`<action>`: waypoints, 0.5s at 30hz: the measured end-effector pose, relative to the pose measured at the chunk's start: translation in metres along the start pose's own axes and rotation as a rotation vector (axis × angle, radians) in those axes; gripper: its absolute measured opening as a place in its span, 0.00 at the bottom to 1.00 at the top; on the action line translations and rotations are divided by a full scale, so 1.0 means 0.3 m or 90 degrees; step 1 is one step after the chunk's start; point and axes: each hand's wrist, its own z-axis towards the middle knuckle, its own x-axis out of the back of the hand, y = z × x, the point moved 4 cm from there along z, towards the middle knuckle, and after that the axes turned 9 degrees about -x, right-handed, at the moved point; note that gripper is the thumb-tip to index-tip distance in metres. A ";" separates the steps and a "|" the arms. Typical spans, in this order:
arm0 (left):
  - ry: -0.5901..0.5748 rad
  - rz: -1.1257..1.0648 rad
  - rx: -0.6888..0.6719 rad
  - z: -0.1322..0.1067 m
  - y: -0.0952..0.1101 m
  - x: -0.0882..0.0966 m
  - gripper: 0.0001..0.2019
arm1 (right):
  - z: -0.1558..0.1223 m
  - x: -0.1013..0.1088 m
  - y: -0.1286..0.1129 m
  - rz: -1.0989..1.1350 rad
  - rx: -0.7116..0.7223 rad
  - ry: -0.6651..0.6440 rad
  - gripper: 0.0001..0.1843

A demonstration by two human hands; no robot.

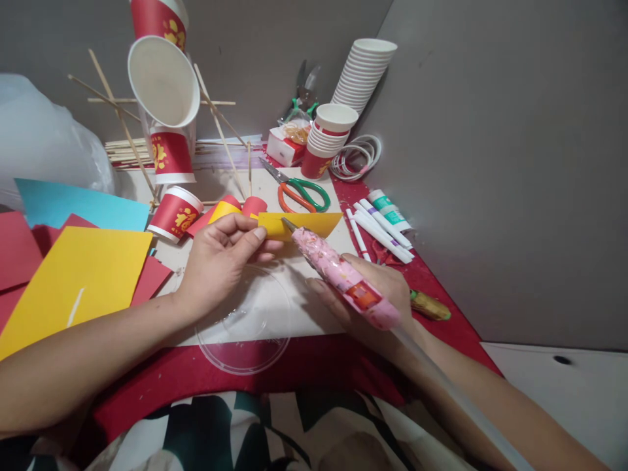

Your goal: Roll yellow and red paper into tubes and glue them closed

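Note:
My left hand (223,255) pinches the left end of a yellow paper strip (321,224) between thumb and fingers. In my right hand (377,288) is a pink hot glue gun (343,275), with a long translucent glue stick (456,392) running out of its back end. The gun's metal nozzle points at the strip and appears to touch its face. Below the hands lies a clear round plastic lid (244,366). Just behind the strip are red and yellow paper rolls (226,208) and green-and-orange-handled scissors (307,193).
Paper cups joined with wooden sticks (164,82) stand at the back left. Coloured paper sheets (83,275) cover the left. Stacked cups (338,124), a coiled white cord (360,157) and white paper tubes (383,229) are on the right, near a grey wall (515,163).

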 end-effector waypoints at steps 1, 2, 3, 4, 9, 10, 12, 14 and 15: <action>0.000 0.001 -0.001 0.000 0.000 0.001 0.08 | 0.003 0.010 -0.008 0.003 0.013 0.024 0.25; -0.001 0.001 -0.004 0.000 0.000 0.001 0.08 | 0.005 0.018 -0.015 0.005 0.021 0.038 0.25; -0.002 0.001 -0.006 0.000 0.000 0.002 0.08 | 0.008 0.025 -0.021 -0.002 0.021 0.038 0.25; -0.003 0.001 -0.007 0.000 0.000 0.002 0.08 | 0.011 0.029 -0.025 -0.009 0.012 0.021 0.24; 0.004 0.004 -0.010 0.000 0.002 0.001 0.08 | 0.017 0.047 -0.035 0.000 -0.031 -0.035 0.19; 0.005 0.005 -0.011 0.000 0.002 0.001 0.08 | 0.017 0.050 -0.035 0.009 -0.035 -0.027 0.19; 0.006 0.005 -0.014 0.000 0.001 0.001 0.08 | 0.016 0.052 -0.034 0.025 -0.044 -0.009 0.18; 0.008 0.005 -0.019 0.001 0.001 0.001 0.08 | 0.014 0.049 -0.032 0.036 -0.047 0.003 0.17; 0.008 0.004 -0.022 0.001 0.000 0.002 0.09 | 0.013 0.048 -0.031 0.042 -0.045 0.007 0.17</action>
